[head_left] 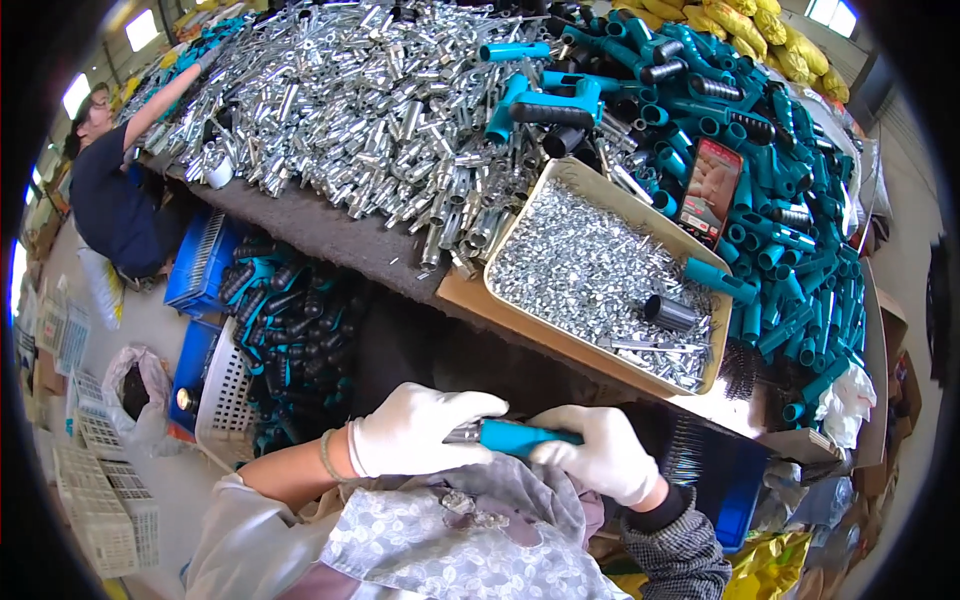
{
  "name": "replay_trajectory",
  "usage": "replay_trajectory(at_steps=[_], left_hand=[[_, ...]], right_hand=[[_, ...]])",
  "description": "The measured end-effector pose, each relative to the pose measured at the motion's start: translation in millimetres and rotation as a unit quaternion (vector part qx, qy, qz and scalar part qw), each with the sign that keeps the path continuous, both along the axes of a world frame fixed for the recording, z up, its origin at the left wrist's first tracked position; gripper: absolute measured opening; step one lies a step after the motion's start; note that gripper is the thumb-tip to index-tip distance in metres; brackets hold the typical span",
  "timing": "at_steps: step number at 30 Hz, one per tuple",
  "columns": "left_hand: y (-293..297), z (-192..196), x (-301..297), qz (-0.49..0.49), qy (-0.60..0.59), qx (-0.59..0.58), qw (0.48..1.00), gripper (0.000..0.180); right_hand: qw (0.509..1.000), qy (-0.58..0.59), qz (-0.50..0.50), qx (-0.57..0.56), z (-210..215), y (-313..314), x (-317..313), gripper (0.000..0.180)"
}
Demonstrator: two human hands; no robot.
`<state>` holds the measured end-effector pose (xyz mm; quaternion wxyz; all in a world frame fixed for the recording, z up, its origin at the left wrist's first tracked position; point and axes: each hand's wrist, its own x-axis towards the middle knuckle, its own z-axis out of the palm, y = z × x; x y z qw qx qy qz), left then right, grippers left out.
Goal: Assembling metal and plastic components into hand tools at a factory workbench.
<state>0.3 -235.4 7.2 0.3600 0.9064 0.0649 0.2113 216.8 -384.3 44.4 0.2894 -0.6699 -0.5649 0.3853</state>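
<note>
Teal housing, smooth plastic tube shape, is held roughly level in front of the person's torso, near side of the worktop. Left hand, white fabric glove, fingers in a loose C, grips the shiny metal cylinder at the housing's left end. Right hand, same glove, is curled closed over the housing's right end. Dark open room lies between hands and the worktop's slanted front edge; lap cloth, grey with a pale leaf pattern, sits just below. Tray, cream, shallow, rounded corners, stands along that edge, full of tiny silvery pieces plus a ribbed black cylinder. Behind: jagged heap of shiny metal parts; to the right, piled teal housings. White perforated basket is left of the hands.
</note>
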Motion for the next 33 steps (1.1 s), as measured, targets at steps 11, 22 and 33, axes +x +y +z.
replay_trajectory(at_steps=[11, 22, 33], left_hand=[[-10.9, 5.5, 9.4, -0.087, -0.004, 0.025, 0.996, 0.053], [-19.3, -7.7, 36.7, -0.087, -0.034, 0.06, 0.994, 0.048], [-10.6, 7.0, 28.7, -0.009, -0.039, 0.064, 0.997, 0.048]], right_hand=[[0.997, 0.072, -0.034, -0.007, -5.0, -18.9, -4.0, 0.045], [0.997, 0.064, 0.046, 0.005, -4.3, 3.8, 9.0, 0.044], [0.889, -0.452, -0.061, -0.046, 29.3, 107.4, 118.2, 0.031]])
